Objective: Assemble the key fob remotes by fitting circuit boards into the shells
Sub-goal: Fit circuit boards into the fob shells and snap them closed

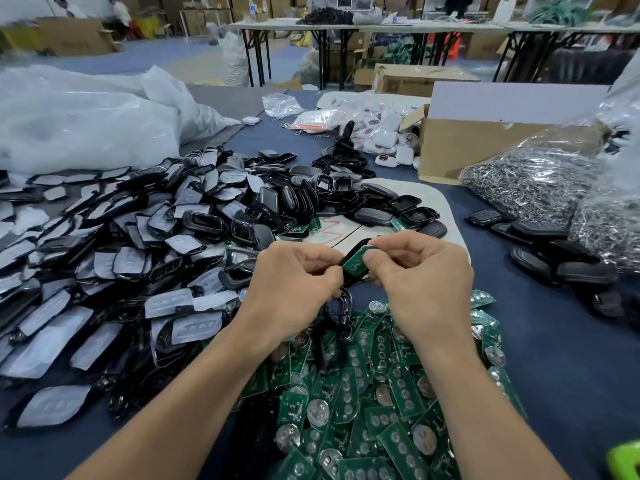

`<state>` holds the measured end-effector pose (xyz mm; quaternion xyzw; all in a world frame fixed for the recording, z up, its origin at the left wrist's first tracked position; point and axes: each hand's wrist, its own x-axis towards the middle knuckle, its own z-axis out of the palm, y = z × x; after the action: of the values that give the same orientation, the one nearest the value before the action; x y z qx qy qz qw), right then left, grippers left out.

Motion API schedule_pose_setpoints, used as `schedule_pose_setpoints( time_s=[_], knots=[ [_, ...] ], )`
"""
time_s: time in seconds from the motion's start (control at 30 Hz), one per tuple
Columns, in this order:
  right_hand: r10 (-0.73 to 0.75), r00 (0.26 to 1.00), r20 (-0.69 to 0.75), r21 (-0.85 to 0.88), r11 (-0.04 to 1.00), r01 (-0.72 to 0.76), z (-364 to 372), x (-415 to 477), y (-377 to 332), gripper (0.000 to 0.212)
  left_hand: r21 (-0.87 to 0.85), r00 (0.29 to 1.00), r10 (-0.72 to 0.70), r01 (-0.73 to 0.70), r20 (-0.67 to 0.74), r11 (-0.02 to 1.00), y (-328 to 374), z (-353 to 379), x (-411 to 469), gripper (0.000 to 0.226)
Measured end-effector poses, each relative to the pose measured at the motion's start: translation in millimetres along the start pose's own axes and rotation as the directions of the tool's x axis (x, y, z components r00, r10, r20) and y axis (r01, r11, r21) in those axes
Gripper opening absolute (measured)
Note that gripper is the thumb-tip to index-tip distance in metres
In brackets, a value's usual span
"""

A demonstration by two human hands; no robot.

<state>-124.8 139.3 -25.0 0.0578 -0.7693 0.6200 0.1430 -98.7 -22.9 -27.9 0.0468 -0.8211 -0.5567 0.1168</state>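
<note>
Over the middle of the table, my left hand grips a black key fob shell. Only the shell's upper edge shows between my hands. My right hand pinches a green circuit board between thumb and fingers and holds it against the shell. Below my hands lies a heap of loose green circuit boards with round silver battery holders. To the left spreads a large pile of black shells with grey button pads. More empty black shell halves lie behind my hands.
A white board lies under the far shells. Assembled black fobs sit at the right. Clear bags of metal key rings, a cardboard box, white packets and big plastic sacks ring the blue table.
</note>
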Motion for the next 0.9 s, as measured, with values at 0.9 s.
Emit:
schedule_pose_setpoints(
  time_s=[0.9],
  knots=[
    [-0.153, 0.988, -0.018, -0.201, 0.969, 0.146, 2.8, -5.5, 1.1, 0.017, 0.075, 0.997, -0.063, 0.059, 0.048, 0.995, -1.1, -8.0, 4.9, 0.009]
  ],
)
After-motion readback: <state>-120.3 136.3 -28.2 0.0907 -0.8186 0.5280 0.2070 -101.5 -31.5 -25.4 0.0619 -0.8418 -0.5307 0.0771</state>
